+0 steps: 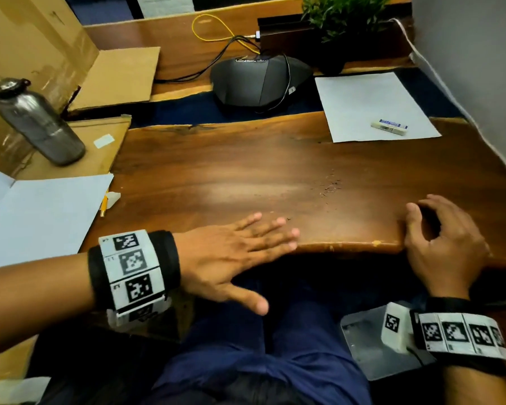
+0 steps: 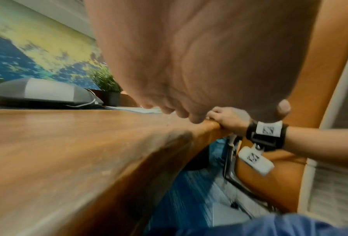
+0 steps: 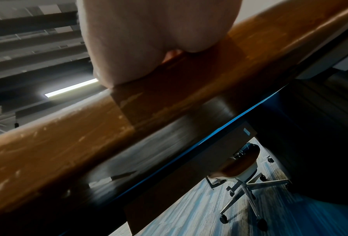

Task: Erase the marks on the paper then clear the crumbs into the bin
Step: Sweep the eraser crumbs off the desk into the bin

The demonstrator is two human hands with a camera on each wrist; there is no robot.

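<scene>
With neither hand holding anything, the left hand [image 1: 231, 252] lying flat, fingers straight, on the near edge of the brown wooden table [image 1: 246, 159] and the right hand [image 1: 444, 247] loosely cupped at that edge further right, the erasing looks done. The white sheet of paper [image 1: 374, 97] lies at the far right corner with the white sleeved eraser [image 1: 389, 126] on it.

The dark eraser crumbs [image 1: 330, 185] lie scattered just beyond the right hand, so the clearing step seems in hand; next they likely need sweeping over the edge towards the grey bin [image 1: 365, 346] under the right wrist.
</scene>
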